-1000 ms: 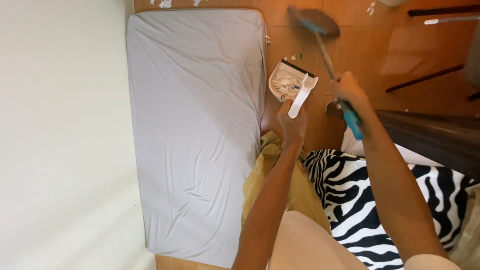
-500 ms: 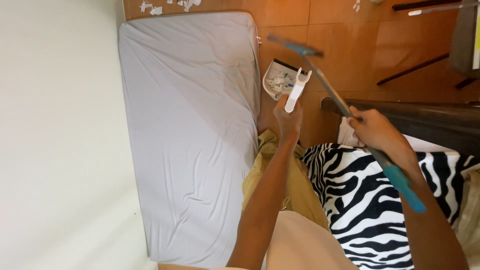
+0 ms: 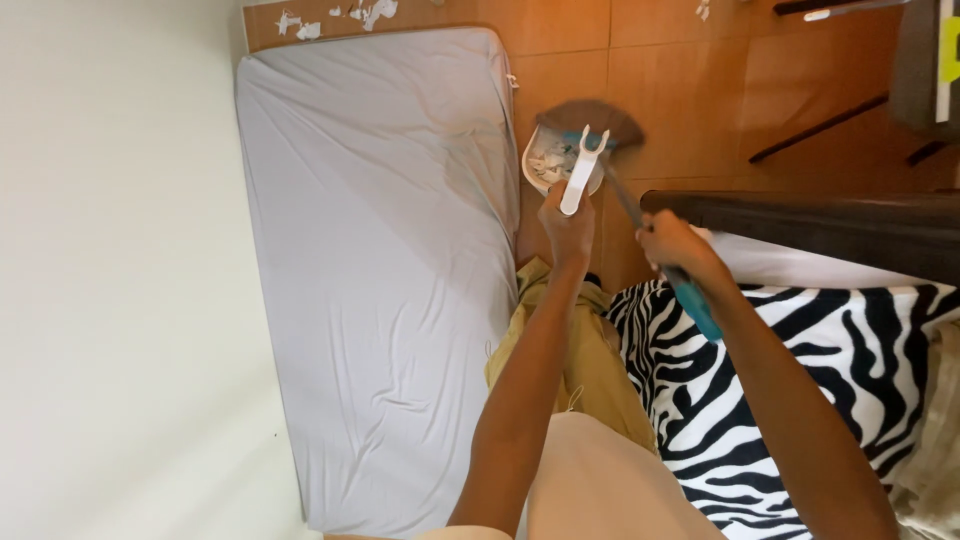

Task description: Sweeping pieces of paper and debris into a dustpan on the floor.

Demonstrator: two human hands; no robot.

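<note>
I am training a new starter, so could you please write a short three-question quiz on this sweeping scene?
1. True or false: the left hand holds the white dustpan by its handle.
2. What does the right hand grip?
A. a folded towel
B. the handle of the broom
C. a corner of the mattress
3. Fill the gap: the zebra-striped cloth lies on the ____ side of the picture.

Key
1. True; paper scraps lie in the pan.
2. B; the brush head sits at the pan's rim.
3. Right; the grey mattress lies to the left, by the white wall.
</note>
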